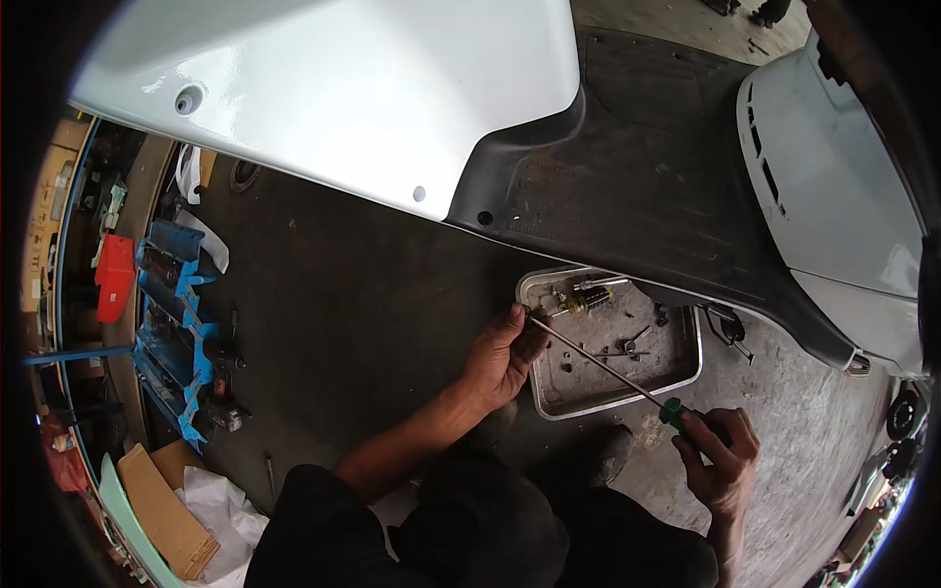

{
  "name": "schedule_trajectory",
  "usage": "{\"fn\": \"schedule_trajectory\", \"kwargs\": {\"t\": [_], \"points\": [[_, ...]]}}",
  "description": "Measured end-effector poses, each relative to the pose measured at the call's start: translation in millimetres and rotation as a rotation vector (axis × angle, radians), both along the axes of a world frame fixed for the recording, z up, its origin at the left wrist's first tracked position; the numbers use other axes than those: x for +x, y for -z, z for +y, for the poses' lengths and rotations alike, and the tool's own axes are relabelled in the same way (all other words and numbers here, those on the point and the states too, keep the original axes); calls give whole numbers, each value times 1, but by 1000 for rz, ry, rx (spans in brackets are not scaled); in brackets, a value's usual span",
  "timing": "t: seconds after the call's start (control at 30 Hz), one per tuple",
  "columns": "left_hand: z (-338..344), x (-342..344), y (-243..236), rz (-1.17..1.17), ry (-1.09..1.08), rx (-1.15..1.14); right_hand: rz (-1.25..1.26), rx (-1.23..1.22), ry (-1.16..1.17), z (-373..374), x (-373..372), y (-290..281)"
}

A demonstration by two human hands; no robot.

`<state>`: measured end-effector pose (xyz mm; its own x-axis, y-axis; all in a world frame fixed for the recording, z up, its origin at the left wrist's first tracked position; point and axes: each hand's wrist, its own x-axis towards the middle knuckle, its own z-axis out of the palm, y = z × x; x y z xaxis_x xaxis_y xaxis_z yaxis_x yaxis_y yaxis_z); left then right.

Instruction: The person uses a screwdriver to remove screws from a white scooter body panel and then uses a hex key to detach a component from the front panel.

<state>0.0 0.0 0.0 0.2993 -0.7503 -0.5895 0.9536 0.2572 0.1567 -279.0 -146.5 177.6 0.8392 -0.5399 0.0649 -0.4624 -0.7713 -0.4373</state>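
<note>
A long screwdriver (610, 368) spans the gap between my two hands, its shaft slanting over a metal tray. Closed around its green handle is my right hand (720, 456), at the lower right. My left hand (500, 358) pinches at the shaft's tip, beside the tray's left rim; whether a small part sits there is too small to make out. Below the shaft, the shallow metal tray (618, 400) stands on the floor. It holds a second screwdriver (590, 299) with a yellow and black handle, plus several screws and small metal parts.
A scooter's white body panel (372, 88) and black footboard (637, 157) overhang the tray. White front bodywork (833, 167) rises at the right. Blue bins (176, 323), a power drill (225, 402), a red part (116, 277) and cardboard (162, 510) lie at the left. A black stand (725, 328) is beside the tray.
</note>
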Motion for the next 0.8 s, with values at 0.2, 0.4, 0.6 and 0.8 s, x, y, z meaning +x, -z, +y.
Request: {"fn": "schedule_trajectory", "kwargs": {"t": [0.2, 0.4, 0.6, 0.8], "points": [[7, 19, -7, 22, -79, -98, 128, -86, -193, -13, 52, -55], [-5, 20, -17, 72, -194, -205, -49, 489, 63, -26, 76, -68], [-18, 28, -36, 40, -172, -437, -364, 583, 209, -27, 78, -73], [-25, 25, -62, 97, -123, -308, -419, 431, 111, -32, 102, -92]]}}
